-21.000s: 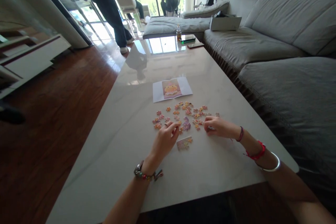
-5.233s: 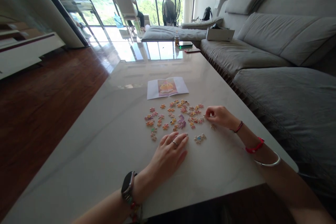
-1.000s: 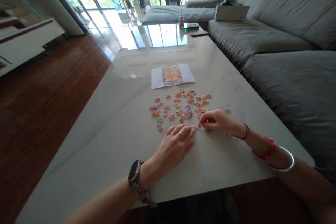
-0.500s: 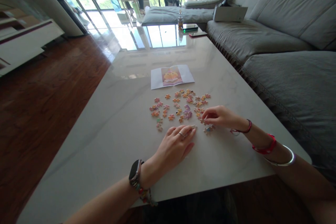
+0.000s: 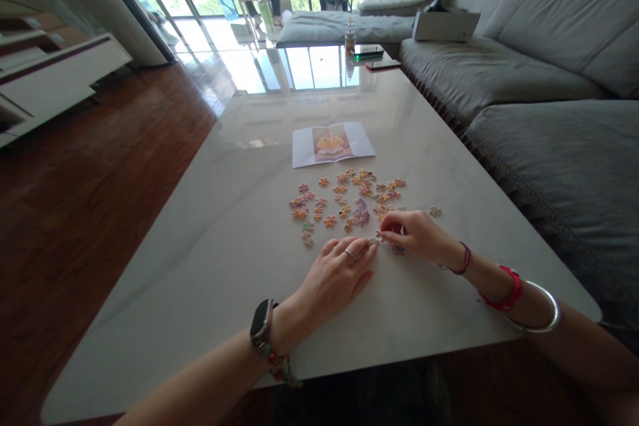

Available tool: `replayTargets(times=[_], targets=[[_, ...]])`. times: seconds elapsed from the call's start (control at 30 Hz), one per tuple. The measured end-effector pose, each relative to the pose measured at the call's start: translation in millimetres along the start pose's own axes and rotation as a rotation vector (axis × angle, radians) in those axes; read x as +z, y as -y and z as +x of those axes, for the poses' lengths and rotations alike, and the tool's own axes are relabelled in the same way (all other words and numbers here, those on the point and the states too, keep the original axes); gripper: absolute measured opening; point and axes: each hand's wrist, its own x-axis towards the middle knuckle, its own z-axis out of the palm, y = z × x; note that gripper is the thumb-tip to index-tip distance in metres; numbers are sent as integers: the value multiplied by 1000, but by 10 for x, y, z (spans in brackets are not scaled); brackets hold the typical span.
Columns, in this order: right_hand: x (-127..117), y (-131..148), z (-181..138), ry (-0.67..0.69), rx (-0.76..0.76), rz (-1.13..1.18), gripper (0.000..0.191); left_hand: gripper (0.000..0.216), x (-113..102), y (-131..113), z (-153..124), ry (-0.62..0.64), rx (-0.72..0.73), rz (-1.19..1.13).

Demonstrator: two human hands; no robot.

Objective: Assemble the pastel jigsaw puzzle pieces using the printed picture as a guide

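Observation:
My left hand (image 5: 339, 269) lies stretched out on the table, palm down. Its fingertips rest on a pale puzzle piece (image 5: 372, 240), mostly hidden beneath them, and the thumb is spread apart. Close by on the right, my right hand (image 5: 418, 234) pinches another puzzle piece (image 5: 379, 235) between thumb and index finger, just at the edge of the pale one. Whether the two pieces interlock I cannot tell. Below the right hand sits a further piece (image 5: 398, 250), partly covered. Several loose pink, orange and yellow pieces (image 5: 330, 220) are scattered beyond both hands, with a purple cluster (image 5: 362, 213) among them.
A creased sheet with a printed picture (image 5: 332, 144) lies behind the pieces on the glossy white table (image 5: 200, 266). One pale piece (image 5: 434, 211) lies apart at the right. Phones (image 5: 383, 65) and a bottle (image 5: 349, 40) stand at the far end. A grey sofa (image 5: 554, 146) runs along the right.
My right hand has moved left with its piece, up to the left fingertips. A pale piece now shows to the right of that hand. My left hand has stayed in place.

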Motion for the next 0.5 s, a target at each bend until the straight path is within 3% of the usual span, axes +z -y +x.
replayTargets(times=[0.1, 0.23, 0.37, 0.5], targets=[[-71, -75, 0, -21, -25, 10, 9, 34, -11, -4, 3, -1, -3, 2], [-245, -242, -3, -30, 63, 37, 12, 33, -1, 7, -4, 3, -13, 4], [-363, -373, 0, -30, 27, -160, 10, 34, 10, 16, -14, 2, -14, 5], [-425, -443, 0, -144, -29, -326, 17, 34, 14, 17, -16, -26, -17, 16]])
